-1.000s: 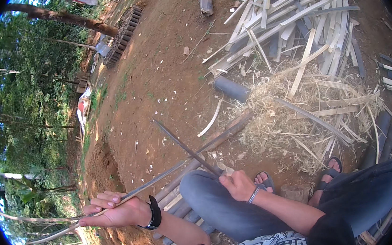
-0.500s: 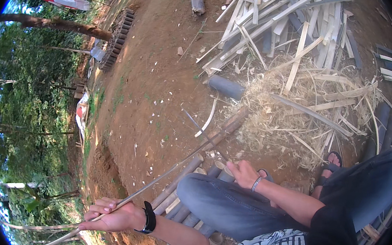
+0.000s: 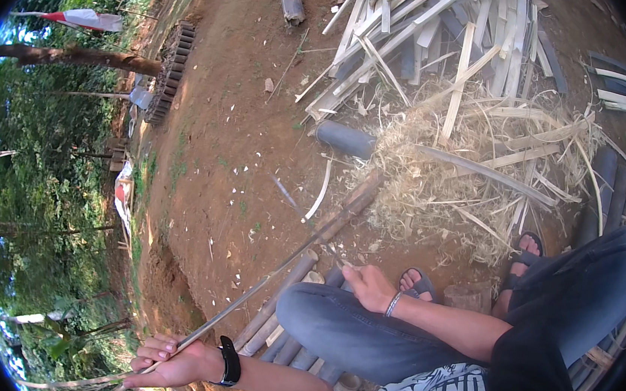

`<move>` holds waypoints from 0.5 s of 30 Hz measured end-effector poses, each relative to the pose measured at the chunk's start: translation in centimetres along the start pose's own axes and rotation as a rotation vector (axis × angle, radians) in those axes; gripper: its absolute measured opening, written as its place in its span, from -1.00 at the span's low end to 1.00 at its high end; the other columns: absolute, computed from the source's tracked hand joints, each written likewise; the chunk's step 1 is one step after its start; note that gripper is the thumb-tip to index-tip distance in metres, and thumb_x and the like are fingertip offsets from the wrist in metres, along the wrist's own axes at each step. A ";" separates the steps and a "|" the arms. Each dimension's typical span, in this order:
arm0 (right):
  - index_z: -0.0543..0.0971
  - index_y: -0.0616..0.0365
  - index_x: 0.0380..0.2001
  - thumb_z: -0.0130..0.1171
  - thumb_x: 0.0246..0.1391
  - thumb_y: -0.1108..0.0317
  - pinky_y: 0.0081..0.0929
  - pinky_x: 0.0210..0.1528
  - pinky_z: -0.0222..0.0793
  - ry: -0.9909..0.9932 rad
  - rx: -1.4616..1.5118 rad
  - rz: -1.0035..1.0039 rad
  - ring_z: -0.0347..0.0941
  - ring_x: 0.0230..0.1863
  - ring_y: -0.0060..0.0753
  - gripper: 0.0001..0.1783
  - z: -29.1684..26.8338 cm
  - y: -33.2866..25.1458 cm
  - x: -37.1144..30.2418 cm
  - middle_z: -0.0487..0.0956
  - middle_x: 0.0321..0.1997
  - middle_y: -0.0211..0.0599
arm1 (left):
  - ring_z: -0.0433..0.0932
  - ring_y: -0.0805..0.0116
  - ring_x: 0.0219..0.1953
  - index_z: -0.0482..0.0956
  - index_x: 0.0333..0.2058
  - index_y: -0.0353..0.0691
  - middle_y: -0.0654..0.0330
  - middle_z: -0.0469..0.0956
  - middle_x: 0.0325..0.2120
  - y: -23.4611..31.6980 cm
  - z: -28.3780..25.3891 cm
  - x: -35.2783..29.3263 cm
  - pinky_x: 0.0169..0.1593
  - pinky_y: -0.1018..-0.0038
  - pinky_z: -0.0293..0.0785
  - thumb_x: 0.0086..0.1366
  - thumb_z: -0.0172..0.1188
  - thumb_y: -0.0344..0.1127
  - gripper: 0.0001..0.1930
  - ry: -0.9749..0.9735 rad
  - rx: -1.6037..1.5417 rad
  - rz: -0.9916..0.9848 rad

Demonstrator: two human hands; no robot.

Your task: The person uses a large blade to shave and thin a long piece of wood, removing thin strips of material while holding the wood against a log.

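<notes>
My left hand (image 3: 165, 361), wearing a black wristband, is closed round a long, thin bamboo strip (image 3: 249, 293) at the lower left. The strip slants up and away toward a brown piece of wood (image 3: 356, 203) on the ground. In front of my left knee, my right hand (image 3: 370, 288) is closed on what looks like a slim knife (image 3: 288, 195). Its handle is mostly hidden in the fist. The knife crosses the strip near the strip's far end; whether they touch I cannot tell.
Curly pale shavings (image 3: 474, 162) lie heaped before my feet, beside a large pile of split bamboo slats (image 3: 426, 33). A dark bamboo piece (image 3: 345, 138) rests by the heap. I sit on a bench of bamboo poles (image 3: 276, 301). Trees (image 3: 42, 192) stand at the left.
The whole view has shifted slightly, so the ground and piles appear further left. My right hand and the knife have moved a little left and nearer; both hands keep their grip.
</notes>
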State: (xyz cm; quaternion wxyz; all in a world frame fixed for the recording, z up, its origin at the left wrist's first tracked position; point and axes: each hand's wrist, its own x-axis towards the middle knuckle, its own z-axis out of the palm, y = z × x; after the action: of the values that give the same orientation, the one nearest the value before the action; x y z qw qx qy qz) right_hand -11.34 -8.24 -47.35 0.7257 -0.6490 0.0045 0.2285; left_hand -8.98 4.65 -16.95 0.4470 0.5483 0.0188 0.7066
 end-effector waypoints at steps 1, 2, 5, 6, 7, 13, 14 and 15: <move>0.36 0.44 -0.82 -0.19 0.13 -0.31 -0.07 -0.51 0.26 -0.023 -0.062 -0.059 0.37 -0.68 -0.14 -0.11 -0.4 -0.2 0.1 0.28 -0.82 0.05 | -0.01 0.57 -0.80 0.15 -0.64 -0.07 0.36 0.02 -0.83 0.0 0.0 0.1 -0.76 0.67 -0.09 0.35 -0.18 0.21 -0.46 -0.009 -0.001 -0.004; 0.36 0.44 -0.82 -0.19 0.13 -0.31 -0.08 -0.52 0.24 -0.047 -0.125 -0.118 0.35 -0.69 -0.16 -0.11 -1.1 -0.3 0.3 0.28 -0.83 0.04 | -0.01 0.57 -0.80 0.15 -0.64 -0.07 0.36 0.03 -0.83 0.1 0.0 0.2 -0.76 0.68 -0.08 0.35 -0.17 0.21 -0.46 -0.019 -0.002 -0.007; 0.34 0.40 -0.84 -0.19 0.12 -0.32 -0.12 -0.60 0.20 0.014 -0.104 0.197 0.27 -0.75 -0.24 -0.11 -4.2 2.8 3.0 0.22 -0.87 -0.08 | 0.00 0.57 -0.81 0.15 -0.64 -0.07 0.36 0.04 -0.84 -0.5 -0.1 0.4 -0.78 0.67 -0.06 0.35 -0.22 0.23 -0.45 -0.041 -0.009 -0.025; 0.33 0.40 -0.84 -0.19 0.12 -0.32 -0.12 -0.60 0.19 0.022 -0.075 0.248 0.27 -0.74 -0.24 -0.11 -4.1 3.4 3.1 0.23 -0.87 -0.10 | 0.02 0.56 -0.81 0.16 -0.64 -0.07 0.36 0.04 -0.85 0.2 -0.3 0.4 -0.77 0.67 -0.04 0.35 -0.22 0.22 -0.46 -0.054 0.004 0.000; 0.33 0.39 -0.84 -0.19 0.11 -0.33 -0.12 -0.60 0.19 0.045 -0.047 0.305 0.27 -0.74 -0.25 -0.11 -4.2 3.7 3.2 0.24 -0.86 -0.12 | 0.04 0.55 -0.81 0.17 -0.64 -0.07 0.36 0.04 -0.85 0.4 -0.1 -0.1 -0.77 0.66 -0.02 0.36 -0.23 0.22 -0.46 -0.073 0.011 0.010; 0.35 0.42 -0.79 -0.13 0.09 -0.32 -0.10 -0.54 0.25 -0.114 -0.122 -0.052 0.32 -0.70 -0.16 -0.13 -2.2 0.2 1.8 0.30 -0.81 0.02 | 0.05 0.53 -0.80 0.15 -0.65 -0.07 0.35 0.05 -0.83 -1.0 -0.6 1.3 -0.76 0.66 0.01 0.37 -0.27 0.21 -0.46 -0.042 0.095 0.024; 0.34 0.42 -0.80 -0.13 0.09 -0.32 -0.10 -0.55 0.24 -0.091 -0.128 0.035 0.31 -0.71 -0.19 -0.13 -2.8 1.4 2.6 0.29 -0.82 0.00 | 0.05 0.53 -0.80 0.14 -0.66 -0.06 0.36 0.05 -0.83 -1.1 -0.6 1.4 -0.76 0.66 0.00 0.37 -0.27 0.21 -0.45 -0.038 0.100 0.019; 0.34 0.41 -0.80 -0.14 0.10 -0.32 -0.11 -0.56 0.24 -0.064 -0.138 0.124 0.30 -0.71 -0.21 -0.13 -3.9 2.6 3.5 0.29 -0.82 -0.02 | 0.05 0.53 -0.80 0.14 -0.66 -0.06 0.36 0.05 -0.84 -1.2 -0.5 1.4 -0.76 0.65 0.00 0.37 -0.28 0.21 -0.45 -0.032 0.103 0.009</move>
State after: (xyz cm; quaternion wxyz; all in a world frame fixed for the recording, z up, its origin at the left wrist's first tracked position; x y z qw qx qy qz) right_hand -7.89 -10.67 -51.46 0.6635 -0.6882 0.0056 0.2934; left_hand -8.63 6.51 -16.74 0.4152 0.5821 0.0456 0.6977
